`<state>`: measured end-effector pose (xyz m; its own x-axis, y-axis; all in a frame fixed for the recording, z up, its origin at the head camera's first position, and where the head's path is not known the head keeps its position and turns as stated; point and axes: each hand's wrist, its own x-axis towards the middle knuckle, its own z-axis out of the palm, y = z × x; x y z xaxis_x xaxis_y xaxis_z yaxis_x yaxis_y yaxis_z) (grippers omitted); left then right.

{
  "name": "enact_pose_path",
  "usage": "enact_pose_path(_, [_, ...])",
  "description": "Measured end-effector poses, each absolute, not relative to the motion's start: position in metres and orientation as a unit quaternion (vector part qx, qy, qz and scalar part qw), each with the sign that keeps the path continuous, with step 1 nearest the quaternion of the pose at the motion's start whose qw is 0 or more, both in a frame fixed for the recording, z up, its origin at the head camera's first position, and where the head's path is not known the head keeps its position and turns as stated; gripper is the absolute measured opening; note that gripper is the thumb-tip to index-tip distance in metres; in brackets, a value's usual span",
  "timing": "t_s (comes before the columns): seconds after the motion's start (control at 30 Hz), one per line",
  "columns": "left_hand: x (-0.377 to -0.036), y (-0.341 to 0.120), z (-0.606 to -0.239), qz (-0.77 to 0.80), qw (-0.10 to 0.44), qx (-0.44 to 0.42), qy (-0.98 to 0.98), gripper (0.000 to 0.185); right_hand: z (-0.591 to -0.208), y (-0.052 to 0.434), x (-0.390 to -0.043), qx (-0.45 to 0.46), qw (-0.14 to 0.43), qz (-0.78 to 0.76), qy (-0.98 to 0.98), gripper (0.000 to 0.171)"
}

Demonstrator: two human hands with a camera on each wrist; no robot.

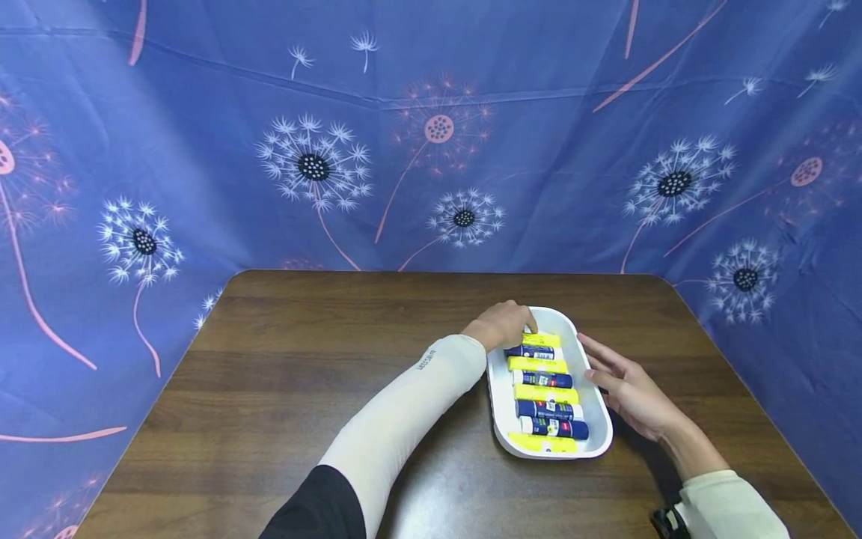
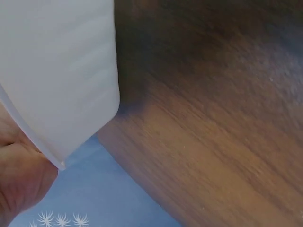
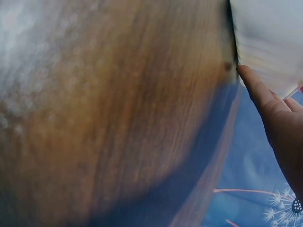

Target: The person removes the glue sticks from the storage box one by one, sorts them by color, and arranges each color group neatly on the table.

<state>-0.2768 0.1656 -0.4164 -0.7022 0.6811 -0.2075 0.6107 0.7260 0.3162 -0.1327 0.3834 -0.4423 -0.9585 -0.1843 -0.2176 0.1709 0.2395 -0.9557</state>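
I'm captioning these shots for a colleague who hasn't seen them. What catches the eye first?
A white tray of yellow and blue glue sticks sits right of centre on the dark wooden table. The left hand curls over the tray's far end; the right hand rests open beside it. A blue dandelion-print cloth hangs behind.

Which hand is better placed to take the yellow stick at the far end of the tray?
Left. The left hand already touches the far yellow stick; the right hand lies open beside the tray.
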Motion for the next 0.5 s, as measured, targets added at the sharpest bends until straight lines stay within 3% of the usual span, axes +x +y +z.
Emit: enact_pose_path(0.5, [-0.282, 0.149, -0.398, 0.157, 0.152, 0.366, 0.905, 0.038, -0.439, 0.38, -0.136, 0.008, 0.147, -0.605, 0.783, 0.07])
